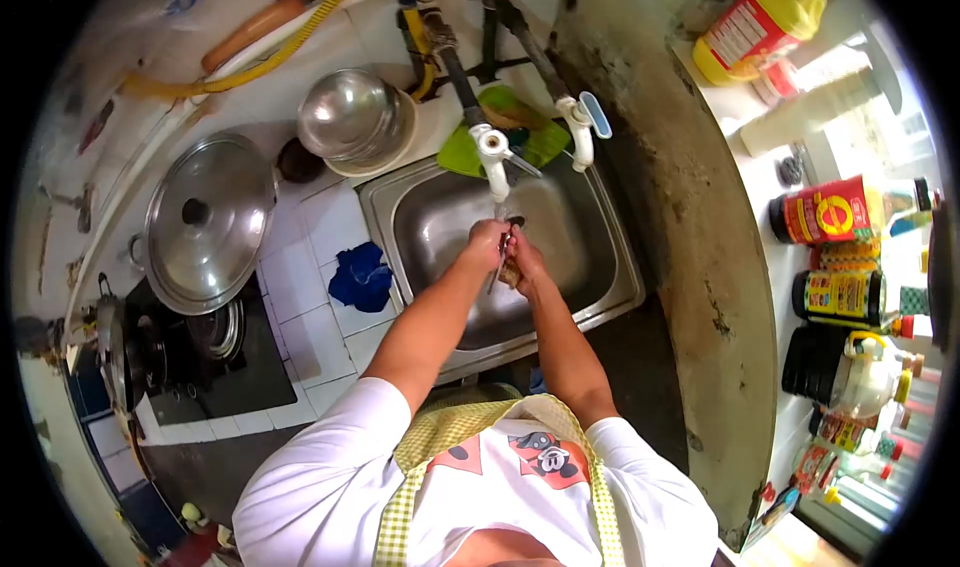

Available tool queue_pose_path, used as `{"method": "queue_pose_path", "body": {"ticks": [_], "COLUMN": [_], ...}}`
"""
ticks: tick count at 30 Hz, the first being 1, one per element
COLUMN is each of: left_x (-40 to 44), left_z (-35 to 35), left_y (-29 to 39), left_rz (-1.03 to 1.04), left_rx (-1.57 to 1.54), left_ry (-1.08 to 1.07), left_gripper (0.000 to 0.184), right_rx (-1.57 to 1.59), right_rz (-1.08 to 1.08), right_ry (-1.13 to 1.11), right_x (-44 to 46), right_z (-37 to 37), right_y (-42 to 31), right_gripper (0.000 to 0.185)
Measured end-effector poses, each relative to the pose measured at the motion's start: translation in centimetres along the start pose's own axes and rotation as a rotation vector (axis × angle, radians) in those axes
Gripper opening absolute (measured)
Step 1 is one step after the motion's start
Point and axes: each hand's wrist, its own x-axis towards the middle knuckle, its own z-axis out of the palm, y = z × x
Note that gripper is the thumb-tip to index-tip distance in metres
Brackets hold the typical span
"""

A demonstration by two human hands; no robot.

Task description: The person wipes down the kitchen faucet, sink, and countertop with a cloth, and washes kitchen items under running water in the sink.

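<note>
Over the steel sink (425, 217), both of my hands are close together beneath the white tap (495, 162). Water seems to run from its spout onto them. My left hand (487, 241) is closed, and its fingers hide most of what it grips. A thin, shiny strip like a blade (495, 277) points down between the hands; I cannot tell which hand holds it. My right hand (527, 263) is closed around a small brownish lump (510, 272), mostly covered by the fingers. A dark round spot (516, 222) shows just above the fingers.
A blue cloth (361, 277) lies left of the sink. Stacked metal bowls (345, 117), a large lidded pot (210, 222) and a stove (265, 367) stand farther left. Behind the taps sits a green basket (460, 154). Bottles (840, 297) line the right ledge.
</note>
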Motion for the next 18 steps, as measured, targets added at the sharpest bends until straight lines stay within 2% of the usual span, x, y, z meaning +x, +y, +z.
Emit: {"method": "queue_pose_path", "body": {"ticks": [2, 4, 5, 6, 9, 10, 11, 12, 14, 15, 16, 17, 18], "left_x": [0.6, -2.5, -2.0, -2.8, -5.3, -5.9, -6.0, -5.7, -1.3, -4.0, -2.4, -4.0, -0.9], "left_z": [-0.6, -0.3, -1.0, -1.4, -5.3, -8.4, -11.4, -14.7, -22.0, -20.6, -23.3, -21.4, -24.5], "left_y": [-0.8, 0.7, 0.4, 0.9, 3.8, 6.0, 8.6, 11.5, 16.7, 20.5, 22.6, 23.5, 25.2], "left_rz": [-0.012, -0.008, 0.062, 0.086, 0.454, 0.541, 0.472, 0.458, 0.683, 0.49, 0.507, 0.605, 0.591], "left_rx": [-0.093, 0.262, 0.313, 0.393, 0.156, 0.116, -0.17, -0.273, -0.625, -0.555, -0.546, -0.498, -0.495], "left_ry": [0.246, 0.309, 0.349, 0.352, 0.457, 0.525, 0.48, 0.498, 0.4, 0.553, 0.501, 0.476, 0.499], "left_gripper": [0.002, 0.006, 0.008, 0.007, 0.019, 0.025, 0.037, 0.039, 0.05, 0.065, 0.074, 0.077, 0.074], "right_rx": [-0.032, 0.007, 0.063, 0.148, -0.04, -0.209, -0.374, -0.374, -1.65, -1.634, -1.636, -1.662, -1.688], "right_rz": [0.055, 0.076, 0.106, 0.11, 0.058, -0.039, -0.136, -0.139, -0.287, -0.393, -0.38, -0.49, -0.596], "right_ry": [-0.047, -0.12, -0.157, -0.18, -0.086, -0.088, -0.079, -0.063, 0.167, 0.187, 0.213, 0.224, 0.23], "right_x": [-0.4, -1.8, 0.9, 1.1, 2.0, 3.8, 4.9, 4.3, 1.0, 0.2, 0.1, 0.1, -0.2], "right_z": [1.2, 2.8, 1.5, 2.2, 4.0, 3.4, 2.7, 2.6, 3.8, 3.5, 3.2, 2.9, 2.5], "right_y": [0.5, 0.7, 2.9, 2.9, 3.4, 4.1, 4.6, 3.8, 0.3, -0.2, -0.4, -0.5, -0.5], "right_gripper": [0.037, 0.038, 0.047, 0.042, 0.033, 0.03, 0.028, 0.028, 0.035, 0.039, 0.039, 0.037, 0.035]}}
